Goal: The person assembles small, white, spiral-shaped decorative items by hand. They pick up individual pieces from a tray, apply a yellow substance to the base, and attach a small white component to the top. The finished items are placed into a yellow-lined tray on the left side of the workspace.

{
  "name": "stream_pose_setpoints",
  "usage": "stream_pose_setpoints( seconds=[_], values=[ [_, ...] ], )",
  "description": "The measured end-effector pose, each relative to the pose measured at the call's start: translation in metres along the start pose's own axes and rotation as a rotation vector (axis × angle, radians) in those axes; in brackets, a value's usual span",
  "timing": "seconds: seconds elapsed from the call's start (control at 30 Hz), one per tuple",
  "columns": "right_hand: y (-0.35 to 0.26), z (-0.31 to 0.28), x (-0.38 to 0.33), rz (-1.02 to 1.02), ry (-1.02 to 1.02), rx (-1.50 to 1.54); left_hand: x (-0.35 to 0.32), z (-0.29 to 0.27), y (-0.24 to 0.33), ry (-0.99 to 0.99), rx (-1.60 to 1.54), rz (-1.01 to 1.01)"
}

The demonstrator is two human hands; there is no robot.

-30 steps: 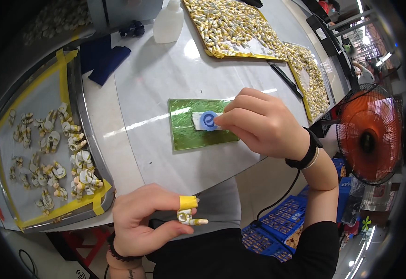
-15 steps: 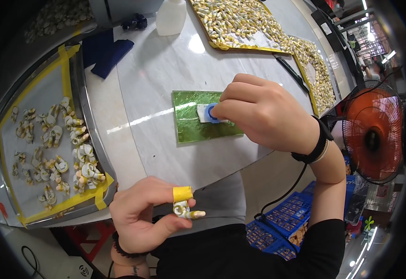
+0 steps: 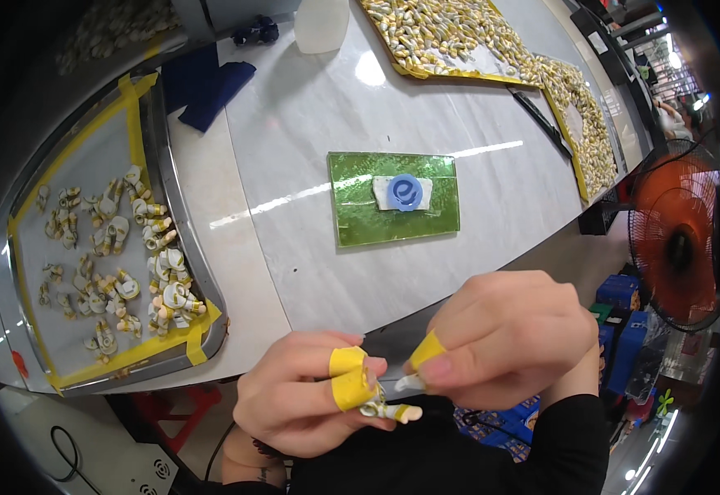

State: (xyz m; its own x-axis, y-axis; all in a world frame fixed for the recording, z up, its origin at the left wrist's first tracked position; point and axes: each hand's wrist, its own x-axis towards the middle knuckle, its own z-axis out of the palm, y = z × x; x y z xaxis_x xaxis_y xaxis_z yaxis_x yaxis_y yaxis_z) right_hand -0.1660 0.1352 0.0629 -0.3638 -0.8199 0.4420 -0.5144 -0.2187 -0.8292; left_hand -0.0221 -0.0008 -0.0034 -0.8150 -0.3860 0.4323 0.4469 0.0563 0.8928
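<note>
My left hand (image 3: 290, 396), yellow tape round its fingertips, pinches a small white figurine part (image 3: 396, 411) with gold bands and a pale pinkish tip. Close to it my right hand (image 3: 517, 342), also taped, holds a small whitish piece (image 3: 410, 383) between thumb and fingers; its exact kind cannot be made out. Both hands are just beyond the table's near edge. On the table a round blue cup (image 3: 405, 192) with a curved mark inside sits on a white pad (image 3: 382, 198), which lies on a green glassy slab (image 3: 352, 229).
At left, a metal-rimmed tray (image 3: 202, 297) carries several white and gold figurine parts. Trays of small gold and white pieces (image 3: 451, 37) stand at the back right, beside a black pen-like tool (image 3: 541, 124). There is a white bottle (image 3: 321, 26) behind and an orange fan (image 3: 677, 239) right.
My right hand has left the blue cup on the slab and come down beside my left, with a whitish piece now showing in its pinch. The view has shifted slightly.
</note>
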Motion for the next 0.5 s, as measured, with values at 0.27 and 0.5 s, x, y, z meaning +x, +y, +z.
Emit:
stream_pose_setpoints(
  seconds=[0.27, 0.5],
  values=[
    [0.006, 0.006, -0.008, -0.106, 0.014, 0.006, 0.006, 0.005, 0.009, -0.045, 0.037, -0.031],
    [0.005, 0.006, -0.005, -0.048, -0.041, 0.061, 0.004, 0.006, 0.009, -0.042, 0.138, 0.022]
  ],
)
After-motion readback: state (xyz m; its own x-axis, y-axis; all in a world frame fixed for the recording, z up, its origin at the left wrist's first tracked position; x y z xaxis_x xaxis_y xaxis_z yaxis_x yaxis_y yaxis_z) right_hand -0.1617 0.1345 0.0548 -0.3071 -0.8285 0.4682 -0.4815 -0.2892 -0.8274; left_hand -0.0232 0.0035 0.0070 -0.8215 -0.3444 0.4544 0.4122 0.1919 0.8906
